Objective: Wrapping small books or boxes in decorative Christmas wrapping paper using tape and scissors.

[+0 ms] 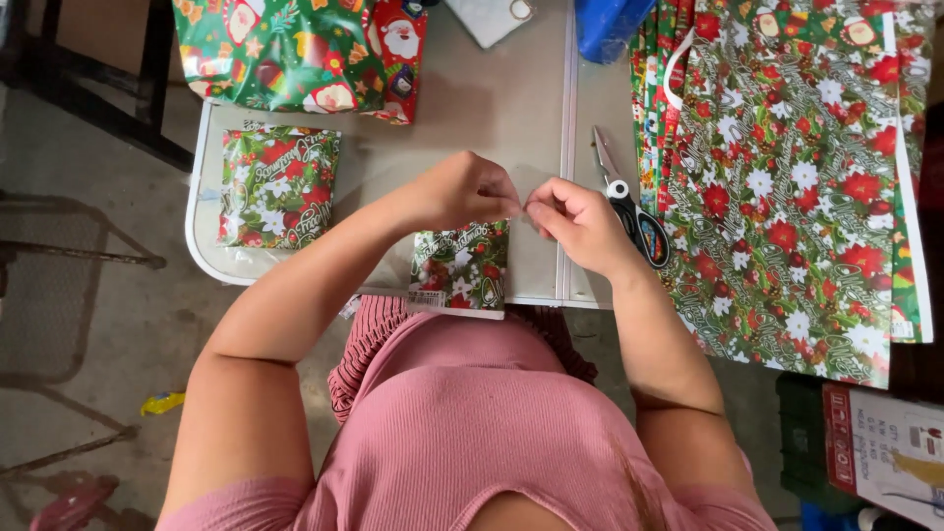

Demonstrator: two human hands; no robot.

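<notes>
My left hand [470, 189] and my right hand [578, 222] meet fingertip to fingertip above the grey table [492, 108], pinching something too small to make out between them. Just below the left hand lies a small parcel wrapped in green, red and white flowered paper [460, 267], at the table's near edge. Black-handled scissors [629, 202] lie shut on the table right beside my right hand.
A second wrapped parcel [278, 184] rests at the table's left end. Sheets of flowered wrapping paper [796, 167] cover the right side and hang over the edge. Festive gift bags [305, 49] and a blue container [605, 25] sit at the back. A metal chair frame [59, 265] stands on the left.
</notes>
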